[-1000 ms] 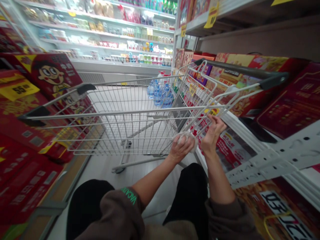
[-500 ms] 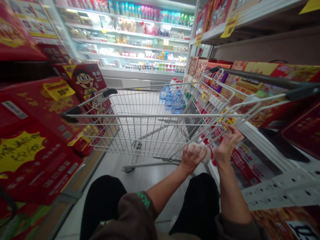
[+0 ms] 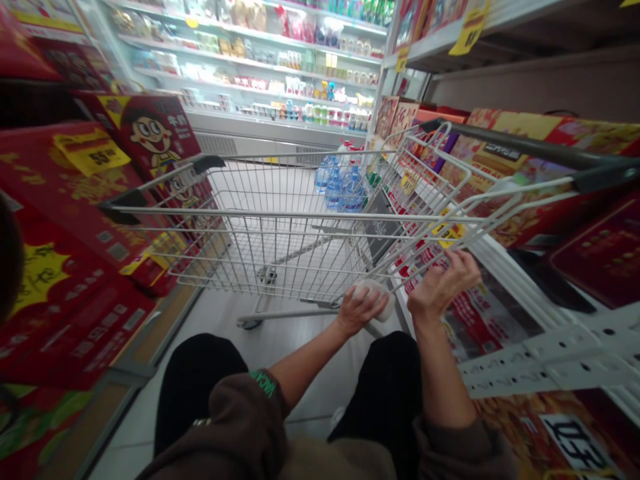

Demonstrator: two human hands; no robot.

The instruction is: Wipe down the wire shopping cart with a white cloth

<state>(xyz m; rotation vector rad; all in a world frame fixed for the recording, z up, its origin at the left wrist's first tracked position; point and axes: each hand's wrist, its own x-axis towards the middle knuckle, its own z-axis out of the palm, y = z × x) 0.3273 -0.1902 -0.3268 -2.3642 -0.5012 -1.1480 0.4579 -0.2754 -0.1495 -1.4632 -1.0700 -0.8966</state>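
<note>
My left hand point(image 3: 359, 308) is closed around a whitish, rounded bundle point(image 3: 379, 300) by the lower right corner of the shopping cart point(image 3: 280, 213). To its right, my right hand point(image 3: 440, 283) is raised with bent fingers beside the cart's wire side, in front of the lower shelf. Its fingers curl inward, and whether anything small is between them cannot be made out. The wire basket stands sideways before my knees, and the floor shows through it.
Red boxes point(image 3: 55, 267) are stacked on the left. A shelf point(image 3: 550, 340) with packaged goods runs along the right. Blue-tinted water bottles point(image 3: 340, 187) stand on the floor beyond the cart, before a lit refrigerated display point(image 3: 250, 73).
The view has tilted down and shifted slightly. Both hands have moved a little left in the picture, and my right hand's fingers are more curled. My left hand still holds the whitish bundle.
</note>
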